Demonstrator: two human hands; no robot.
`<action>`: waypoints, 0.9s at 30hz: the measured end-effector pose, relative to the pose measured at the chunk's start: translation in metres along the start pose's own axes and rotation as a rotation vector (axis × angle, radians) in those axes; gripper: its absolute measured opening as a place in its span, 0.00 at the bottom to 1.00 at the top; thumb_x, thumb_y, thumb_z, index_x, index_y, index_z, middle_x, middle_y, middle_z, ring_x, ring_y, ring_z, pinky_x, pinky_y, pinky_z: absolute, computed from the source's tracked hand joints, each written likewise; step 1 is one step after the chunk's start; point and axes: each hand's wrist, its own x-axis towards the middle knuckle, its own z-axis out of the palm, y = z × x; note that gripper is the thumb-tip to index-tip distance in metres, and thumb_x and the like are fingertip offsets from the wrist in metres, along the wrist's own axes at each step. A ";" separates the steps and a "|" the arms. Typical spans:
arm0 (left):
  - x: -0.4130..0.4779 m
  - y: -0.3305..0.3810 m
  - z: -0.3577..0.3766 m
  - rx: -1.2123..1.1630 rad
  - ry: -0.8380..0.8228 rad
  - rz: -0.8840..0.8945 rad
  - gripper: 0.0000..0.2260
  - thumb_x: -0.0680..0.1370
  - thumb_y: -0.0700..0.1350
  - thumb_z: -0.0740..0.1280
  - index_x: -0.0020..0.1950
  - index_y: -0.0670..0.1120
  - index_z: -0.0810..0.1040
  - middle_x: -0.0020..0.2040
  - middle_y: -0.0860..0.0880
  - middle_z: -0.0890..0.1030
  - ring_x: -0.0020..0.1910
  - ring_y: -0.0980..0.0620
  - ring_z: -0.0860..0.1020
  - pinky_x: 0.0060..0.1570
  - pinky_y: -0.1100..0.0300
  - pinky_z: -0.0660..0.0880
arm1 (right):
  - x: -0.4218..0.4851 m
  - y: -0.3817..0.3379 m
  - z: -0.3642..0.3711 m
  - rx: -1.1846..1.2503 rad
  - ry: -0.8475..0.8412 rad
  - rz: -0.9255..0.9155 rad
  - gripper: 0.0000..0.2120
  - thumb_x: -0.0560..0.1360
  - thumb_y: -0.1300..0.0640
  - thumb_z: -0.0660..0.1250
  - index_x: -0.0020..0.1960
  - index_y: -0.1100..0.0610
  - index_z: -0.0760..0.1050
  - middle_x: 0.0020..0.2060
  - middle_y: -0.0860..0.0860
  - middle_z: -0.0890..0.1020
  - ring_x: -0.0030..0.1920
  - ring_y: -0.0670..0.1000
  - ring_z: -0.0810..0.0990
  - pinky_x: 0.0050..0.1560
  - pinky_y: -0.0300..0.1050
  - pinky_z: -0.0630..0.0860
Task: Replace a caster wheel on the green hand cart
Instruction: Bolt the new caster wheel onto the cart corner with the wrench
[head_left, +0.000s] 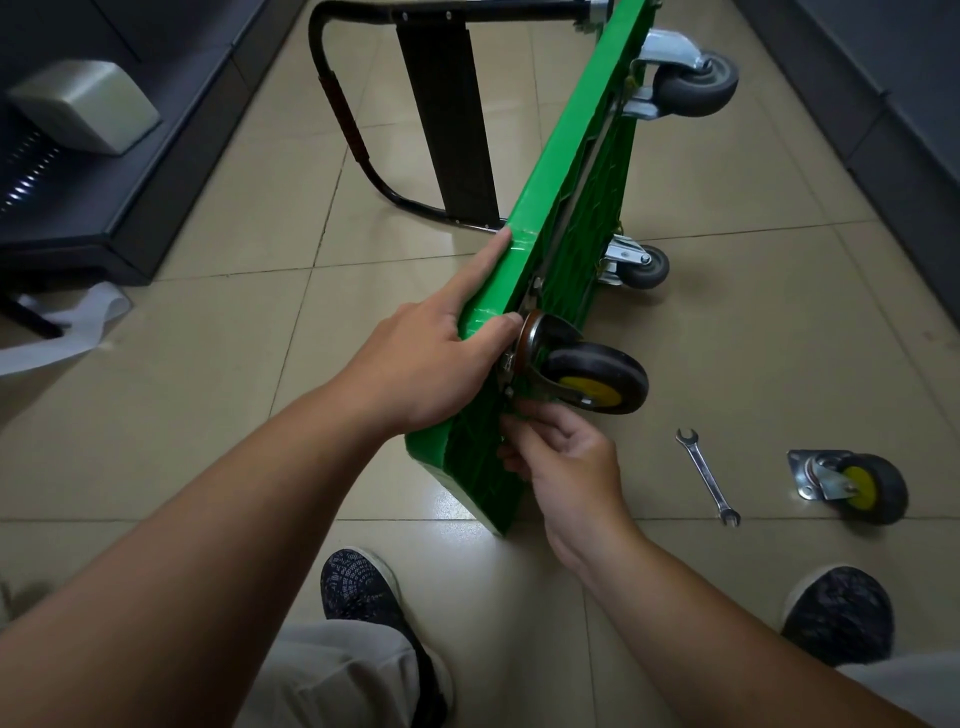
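Just above right hand (566, 467), caster (592, 376) on cart (550, 171)

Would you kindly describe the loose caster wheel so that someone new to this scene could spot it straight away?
Find the green hand cart tipped on its edge on the tiled floor. To its right, past the wrench, the loose caster lies alone on the tiles. Like the fitted caster it has a yellow hub, but its mounting plate is bolted to nothing.

Left grip (431, 364) reaches forward, index straight, thumb hooked; right grip (566, 462) curls fingertips together
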 end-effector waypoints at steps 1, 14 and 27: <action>0.000 0.000 0.000 0.003 -0.001 -0.002 0.28 0.83 0.63 0.59 0.74 0.81 0.43 0.73 0.45 0.75 0.59 0.43 0.79 0.61 0.44 0.77 | -0.001 0.001 0.001 -0.022 -0.009 0.007 0.06 0.76 0.64 0.73 0.48 0.54 0.86 0.41 0.54 0.88 0.38 0.47 0.84 0.38 0.37 0.78; 0.000 0.000 0.000 0.010 -0.003 -0.006 0.28 0.83 0.63 0.59 0.74 0.81 0.43 0.72 0.45 0.76 0.57 0.44 0.79 0.61 0.44 0.77 | 0.000 -0.010 0.003 0.002 -0.017 -0.002 0.06 0.77 0.61 0.73 0.53 0.55 0.85 0.40 0.54 0.88 0.35 0.48 0.82 0.37 0.38 0.77; 0.001 0.001 0.001 0.020 0.000 -0.007 0.28 0.83 0.63 0.58 0.74 0.81 0.43 0.70 0.45 0.77 0.55 0.45 0.80 0.60 0.45 0.77 | 0.007 -0.015 0.013 0.089 0.011 0.242 0.08 0.78 0.52 0.73 0.44 0.56 0.82 0.32 0.50 0.84 0.31 0.46 0.80 0.32 0.39 0.77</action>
